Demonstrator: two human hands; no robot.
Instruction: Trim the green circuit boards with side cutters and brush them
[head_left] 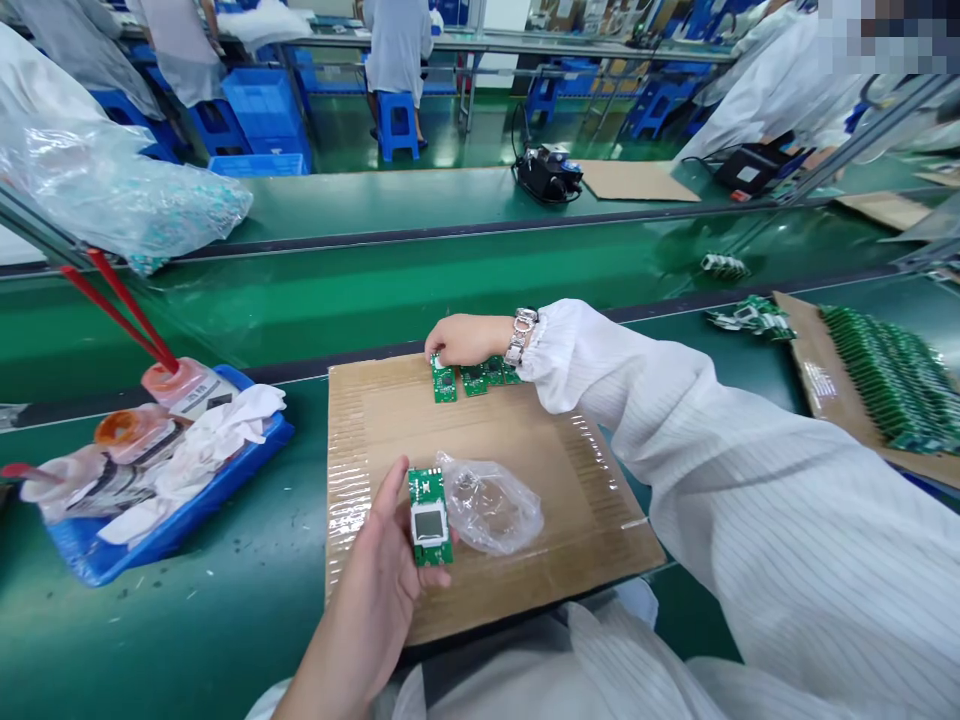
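Note:
My left hand (390, 560) holds a green circuit board (424, 483) with a small white-framed screen facing up. It is gripped by its edges between thumb and fingers. At the far edge of the cardboard sheet (405, 430), my right hand (466, 340) has its fingers closed at the top end of another green circuit board (444, 388); its fingertips are partly hidden. Several more boards (474, 381) lie in a row to the right of that one, some behind my wrist. A crumpled clear plastic bag (495, 505) lies on the cardboard beside my left hand.
On the left stands a blue tray (262, 440) with bottles and white cloths (232, 420). To the right, many boards (892, 380) stand in rows on cardboard, near a loose pile (754, 318). Beyond the green conveyor belt (360, 295) sits a black device (551, 175). Other people work behind.

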